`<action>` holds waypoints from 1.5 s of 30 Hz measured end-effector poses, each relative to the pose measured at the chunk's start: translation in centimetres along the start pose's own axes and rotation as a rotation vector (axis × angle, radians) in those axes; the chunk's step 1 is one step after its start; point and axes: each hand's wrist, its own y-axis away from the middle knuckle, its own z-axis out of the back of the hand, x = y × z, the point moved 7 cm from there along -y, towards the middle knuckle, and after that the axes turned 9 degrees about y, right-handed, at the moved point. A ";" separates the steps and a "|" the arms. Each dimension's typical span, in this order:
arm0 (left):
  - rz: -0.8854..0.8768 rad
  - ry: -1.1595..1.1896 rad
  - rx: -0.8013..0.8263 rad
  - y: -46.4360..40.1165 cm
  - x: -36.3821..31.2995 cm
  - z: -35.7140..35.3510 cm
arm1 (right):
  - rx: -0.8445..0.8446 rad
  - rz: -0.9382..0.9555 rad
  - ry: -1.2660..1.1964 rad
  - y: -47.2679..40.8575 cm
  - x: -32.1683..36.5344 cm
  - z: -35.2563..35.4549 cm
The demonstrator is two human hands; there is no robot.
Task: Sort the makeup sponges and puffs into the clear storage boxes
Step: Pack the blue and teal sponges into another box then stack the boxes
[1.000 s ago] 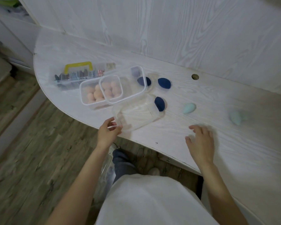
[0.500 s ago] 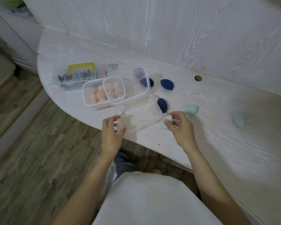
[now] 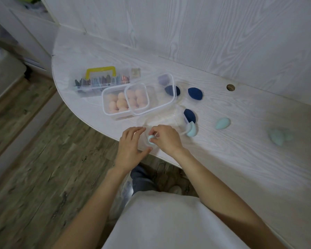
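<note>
Now that the right hand (image 3: 166, 139) has carried a mint sponge (image 3: 150, 140) from the tabletop, its fingers pinch it inside the near clear box (image 3: 178, 121); the left hand (image 3: 131, 144), fingers relaxed, steadies the box.

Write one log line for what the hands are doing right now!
right hand: pinches mint sponge over clear box | left hand: open beside box | loose: mint sponge on table

Dim, flat, bluish light; soft shadows; wide-angle bending at the edges; slight motion blur throughout
</note>
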 end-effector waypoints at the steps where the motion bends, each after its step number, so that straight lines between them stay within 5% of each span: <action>1: -0.030 -0.054 0.035 -0.2 0.1 -0.3 | -0.010 -0.007 0.005 0.0 0.0 0.0; 8: -0.082 -0.209 0.181 -1.2 -0.9 -1.6 | -0.077 -0.071 -0.061 0.9 0.0 1.8; 14: -0.139 -0.246 0.153 -1.7 -1.1 -1.3 | -0.509 -0.348 -0.117 3.8 -7.9 8.5; 19: -0.202 -0.258 0.159 -1.8 -1.6 -1.3 | -0.224 -0.595 -0.155 3.1 -13.6 5.1; 26: -0.177 -0.261 0.250 -1.6 -1.3 -1.3 | -0.428 -0.409 -0.350 5.0 -10.8 8.2; 34: -0.069 -0.144 0.280 -1.4 -0.3 -1.2 | -0.534 0.033 0.143 4.2 -3.4 8.5; 40: -0.058 -0.061 0.328 -1.9 1.1 -1.0 | -0.153 0.165 -0.056 2.0 -1.2 3.6; 45: -0.126 -0.052 0.459 -3.1 0.7 -0.1 | -0.119 0.130 -0.012 1.1 -2.0 1.7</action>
